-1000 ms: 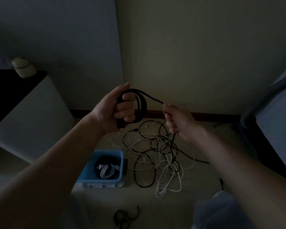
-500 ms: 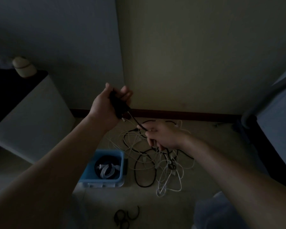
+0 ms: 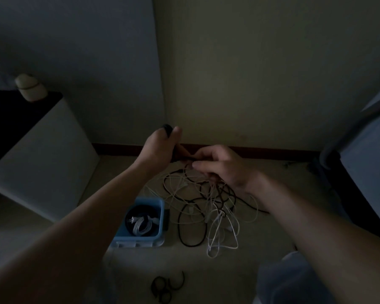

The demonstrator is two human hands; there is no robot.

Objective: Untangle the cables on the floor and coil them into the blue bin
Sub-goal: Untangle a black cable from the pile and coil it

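Observation:
My left hand (image 3: 160, 148) grips a coil of black cable (image 3: 168, 129), whose top shows above the fingers. My right hand (image 3: 219, 167) is just to its right, thumb and fingers pinching the same black cable where it leaves the coil. Below both hands a tangle of black and white cables (image 3: 206, 205) lies on the floor. The blue bin (image 3: 160, 205) stands left of the tangle and holds a coiled white cable (image 3: 142, 226) inside a black coil.
A white cabinet (image 3: 42, 163) with a dark top stands at the left, a small pale object (image 3: 30, 87) on it. A bed edge (image 3: 364, 150) runs along the right. Black clips or ties (image 3: 165, 286) lie on the floor near me. Walls meet in a corner ahead.
My right hand has swung from beside the coil down toward the tangle and back up against my left hand. My left hand turned the coil, so less of it shows.

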